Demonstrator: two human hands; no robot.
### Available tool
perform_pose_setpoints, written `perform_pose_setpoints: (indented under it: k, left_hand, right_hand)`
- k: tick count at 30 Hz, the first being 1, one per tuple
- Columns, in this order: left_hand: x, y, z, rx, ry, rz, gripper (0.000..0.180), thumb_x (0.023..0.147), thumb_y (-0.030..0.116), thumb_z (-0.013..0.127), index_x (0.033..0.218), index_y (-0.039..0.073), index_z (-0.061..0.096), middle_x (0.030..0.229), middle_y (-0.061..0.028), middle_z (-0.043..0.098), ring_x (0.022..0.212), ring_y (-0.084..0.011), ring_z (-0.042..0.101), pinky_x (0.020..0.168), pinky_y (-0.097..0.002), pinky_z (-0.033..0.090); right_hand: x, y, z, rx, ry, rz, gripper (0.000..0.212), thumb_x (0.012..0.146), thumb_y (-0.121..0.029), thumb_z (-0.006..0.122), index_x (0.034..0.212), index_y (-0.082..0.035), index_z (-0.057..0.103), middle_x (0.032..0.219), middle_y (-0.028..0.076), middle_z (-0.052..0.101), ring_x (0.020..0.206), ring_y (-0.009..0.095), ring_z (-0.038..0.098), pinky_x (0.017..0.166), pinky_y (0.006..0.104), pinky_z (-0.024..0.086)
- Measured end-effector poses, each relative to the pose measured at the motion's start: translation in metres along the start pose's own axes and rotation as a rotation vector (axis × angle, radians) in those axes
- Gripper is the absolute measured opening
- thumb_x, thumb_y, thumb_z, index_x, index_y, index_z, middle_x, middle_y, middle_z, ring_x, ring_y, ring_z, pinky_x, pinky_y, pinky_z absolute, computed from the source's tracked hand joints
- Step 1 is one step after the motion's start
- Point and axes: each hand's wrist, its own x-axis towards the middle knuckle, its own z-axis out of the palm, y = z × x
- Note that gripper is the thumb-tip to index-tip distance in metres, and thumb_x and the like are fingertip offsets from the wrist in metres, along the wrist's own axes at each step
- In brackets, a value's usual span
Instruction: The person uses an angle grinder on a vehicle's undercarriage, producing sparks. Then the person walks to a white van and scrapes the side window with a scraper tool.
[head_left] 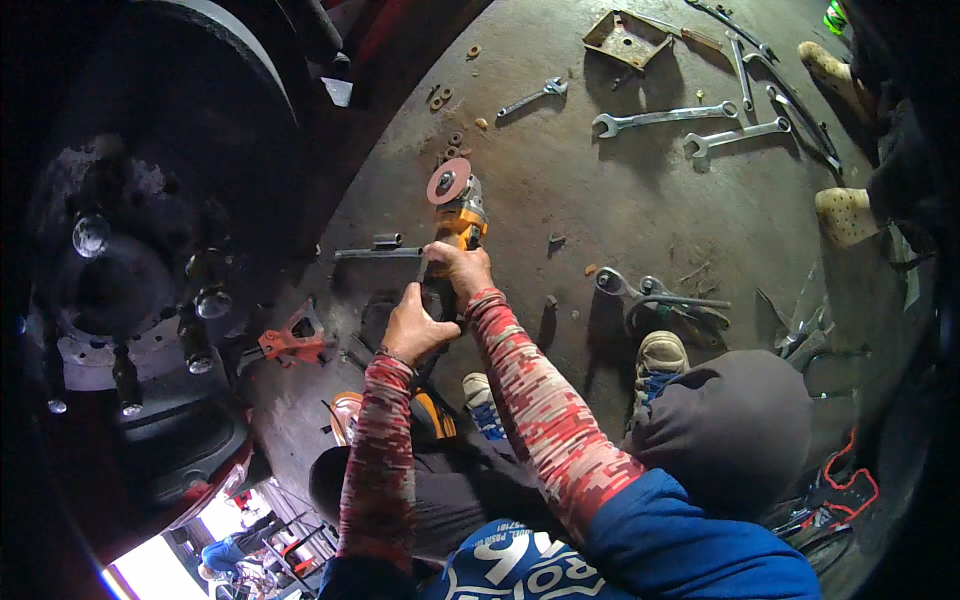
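An angle grinder (462,222) with a yellow and black body and a reddish disc (449,181) is held out above the floor, its disc end pointing away from me. My right hand (464,272) wraps round the body just behind the yellow head. Lower down, my left hand (415,326) grips the dark rear part, its thumb pointing toward the right hand. Below the hands, part of the tool is hidden by the left hand and forearm. Several nuts or washers (453,148) lie on the floor just beyond the disc.
At left stands a large dark wheel hub (110,290) with protruding studs. A red jack stand (291,340) and a metal bar (378,254) lie near it. Wrenches (665,119), a metal tray (626,42) and ratchets (660,294) lie at right. Another person's shoes (846,217) show at far right.
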Motion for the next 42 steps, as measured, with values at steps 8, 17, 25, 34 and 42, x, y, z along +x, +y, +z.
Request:
perform_pose_setpoints:
  k: [8, 17, 25, 34, 42]
  left_hand:
    - [-0.025, -0.007, -0.010, -0.157, -0.026, -0.101, 0.064, 0.063, 0.026, 0.087, 0.113, -0.001, 0.058, 0.098, -0.0164, 0.071, 0.084, -0.0256, 0.071, 0.077, -0.0366, 0.057]
    - [-0.016, -0.004, 0.047, -0.629, -0.082, -0.132, 0.051, 0.066, 0.017, 0.086, 0.109, 0.001, 0.063, 0.094, -0.0086, 0.070, 0.077, -0.0177, 0.069, 0.071, -0.0347, 0.058]
    - [-0.008, 0.027, 0.077, -0.654, -0.314, -0.087, 0.047, 0.067, 0.024, 0.082, 0.104, 0.001, 0.066, 0.089, -0.0099, 0.071, 0.076, -0.0206, 0.071, 0.071, -0.0359, 0.058]
    - [-0.046, 0.073, 0.080, -1.114, -0.388, -0.278, 0.031, 0.078, 0.012, 0.071, 0.108, 0.004, 0.064, 0.086, -0.0058, 0.068, 0.068, -0.0193, 0.068, 0.061, -0.0341, 0.057]
    - [-0.089, 0.108, 0.127, -0.908, 0.056, -0.547, 0.049, 0.072, 0.017, 0.077, 0.116, 0.000, 0.066, 0.092, -0.0111, 0.074, 0.078, -0.0251, 0.073, 0.071, -0.0369, 0.057]
  right_hand:
    - [-0.025, -0.005, 0.006, 0.079, -0.115, 0.014, 0.027, 0.075, -0.019, 0.083, 0.092, -0.004, 0.067, 0.078, 0.003, 0.064, 0.068, 0.017, 0.063, 0.065, 0.0359, 0.054]
    - [-0.044, -0.013, -0.042, 0.096, -0.346, -0.153, 0.056, 0.098, -0.056, 0.060, 0.114, -0.002, 0.062, 0.095, 0.004, 0.067, 0.080, 0.016, 0.064, 0.073, 0.0354, 0.054]
    - [-0.034, -0.039, -0.104, -0.013, -0.389, 0.042, 0.055, 0.098, -0.052, 0.063, 0.121, -0.003, 0.056, 0.102, 0.006, 0.066, 0.088, 0.019, 0.067, 0.077, 0.0371, 0.056]
    - [-0.066, -0.078, -0.123, -0.209, -0.404, 0.181, 0.051, 0.092, -0.040, 0.074, 0.126, -0.008, 0.055, 0.106, 0.004, 0.065, 0.092, 0.017, 0.065, 0.082, 0.0358, 0.053]
    - [-0.097, -0.098, -0.105, -0.626, -0.536, 0.175, 0.039, 0.088, -0.029, 0.081, 0.114, -0.008, 0.061, 0.098, -0.001, 0.066, 0.087, 0.010, 0.062, 0.079, 0.0278, 0.050]
